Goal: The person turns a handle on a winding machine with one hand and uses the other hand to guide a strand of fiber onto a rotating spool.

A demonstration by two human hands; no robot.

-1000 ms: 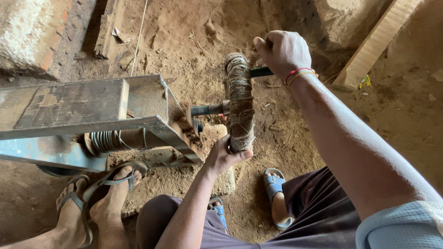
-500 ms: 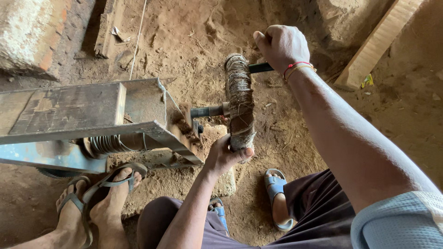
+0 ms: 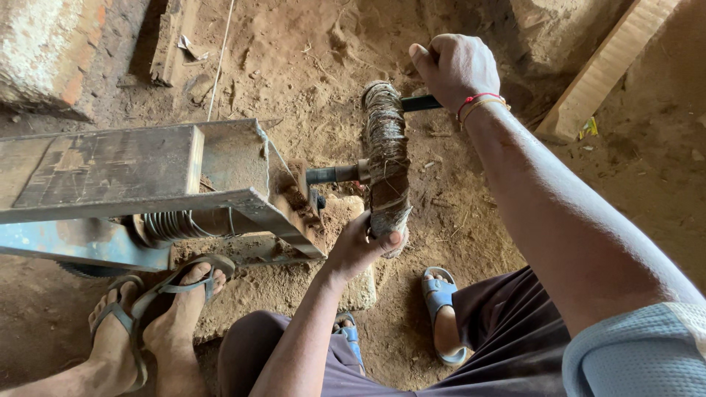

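**Fibre-wound spool gripped at both ends**

Fibre-wrapped and brownish, the spool (image 3: 385, 158) stands roughly upright in the view, mounted on a dark metal shaft (image 3: 334, 174) that projects rightward from the machine frame (image 3: 220, 158). The left hand (image 3: 364, 246) is closed around the spool's near end, thumb and fingers wrapped over the loose fibres there. The right hand (image 3: 456, 70) is clamped in a fist on a dark handle (image 3: 421, 104) that sticks out from the spool's far end; a red-and-gold thread band (image 3: 478, 103) circles that wrist.

The frame is a rusted, grey-blue metal channel lying across the left of the scene, its end plate touching the shaft. Beneath the channel, a coil of ribbed metal (image 3: 169, 224) shows in shadow. A pale stone block (image 3: 353, 287) sits on the earth floor (image 3: 294, 59) just below the left forearm.

Near the bottom, the person's own feet wear blue sandals (image 3: 440, 298). At lower left, another person's feet in grey strap sandals (image 3: 158, 301) rest beside the frame. A wooden plank (image 3: 603, 70) lies diagonally at far right, and a brick-and-plaster block (image 3: 51, 51) occupies the far left corner.
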